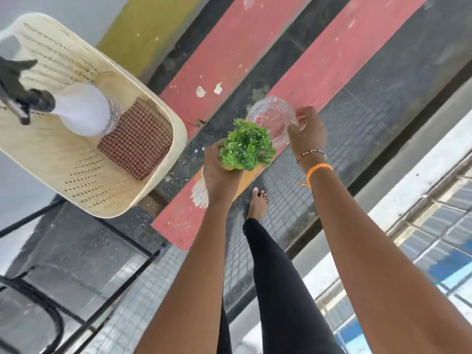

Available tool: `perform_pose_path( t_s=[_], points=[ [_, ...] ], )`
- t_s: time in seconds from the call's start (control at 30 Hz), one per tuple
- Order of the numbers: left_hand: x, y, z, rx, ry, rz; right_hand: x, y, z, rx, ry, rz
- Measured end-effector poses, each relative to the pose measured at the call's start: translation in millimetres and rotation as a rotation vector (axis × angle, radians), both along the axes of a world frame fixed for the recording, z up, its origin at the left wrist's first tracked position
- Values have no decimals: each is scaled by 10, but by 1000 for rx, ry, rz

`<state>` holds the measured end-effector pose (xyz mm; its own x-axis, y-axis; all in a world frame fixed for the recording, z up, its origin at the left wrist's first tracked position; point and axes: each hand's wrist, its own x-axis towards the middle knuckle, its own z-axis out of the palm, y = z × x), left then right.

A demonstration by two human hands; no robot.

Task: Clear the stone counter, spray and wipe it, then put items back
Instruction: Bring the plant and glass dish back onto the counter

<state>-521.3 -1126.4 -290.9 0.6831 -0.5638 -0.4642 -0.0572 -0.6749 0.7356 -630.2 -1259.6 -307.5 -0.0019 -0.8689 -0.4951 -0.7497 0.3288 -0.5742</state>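
Over the floor, at 12 o'clock | left hand [219, 172] is gripping green plant [247, 145]; right hand [307, 130] is pinching glass jar [272, 118] | risk: jar is slipping; thin rim pinch

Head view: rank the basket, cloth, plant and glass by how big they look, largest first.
1. Basket, by far the largest.
2. Cloth.
3. Plant and glass look about alike, so I will not rank them; the left hand holds the plant, the right hand the glass.
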Motion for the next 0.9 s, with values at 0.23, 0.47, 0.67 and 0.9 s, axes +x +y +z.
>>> perform_pose_path(
  t_s=[0.23, 0.47, 0.67, 0.9],
  points=[
    [13, 112, 88, 68, 22, 42, -13, 169, 127, 56, -71, -27],
    [-56, 639, 569, 73, 84, 209, -59, 679, 607, 95, -118, -36],
    [23, 1399, 1188, 46, 137, 324, 96, 1397, 1255, 65, -170, 58],
    [245, 2564, 1933, -120, 92, 477, 511, 2414, 1963, 50, -343, 193]
  ],
)
